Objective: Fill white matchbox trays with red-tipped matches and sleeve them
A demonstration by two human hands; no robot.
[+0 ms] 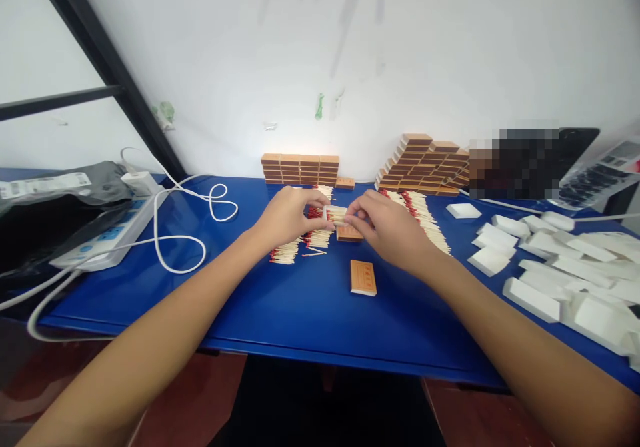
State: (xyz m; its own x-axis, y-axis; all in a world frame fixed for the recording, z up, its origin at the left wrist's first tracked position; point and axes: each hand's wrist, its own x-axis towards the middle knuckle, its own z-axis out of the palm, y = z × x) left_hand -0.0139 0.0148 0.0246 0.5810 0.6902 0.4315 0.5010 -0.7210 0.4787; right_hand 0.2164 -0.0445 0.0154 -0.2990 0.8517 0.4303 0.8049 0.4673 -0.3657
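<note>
A small white matchbox tray [336,215] with red-tipped matches in it is held up between both hands. My left hand [295,215] pinches its left end, and the fingers of my right hand [381,223] close on its right end. Beneath the tray lies an orange-brown matchbox [349,234], partly covered. Another matchbox [363,277] lies flat nearer the front edge. Loose matches [286,252] are heaped under and beside my left hand, and more matches [431,223] lie in a row behind my right hand.
Stacked matchboxes [300,169] stand against the wall, with a taller stepped stack [425,165] to their right. White empty trays [575,267] pile up at the right. A power strip [113,230] and white cables [156,220] lie at the left of the blue table [320,327]. A dark phone [577,150] leans at the back right.
</note>
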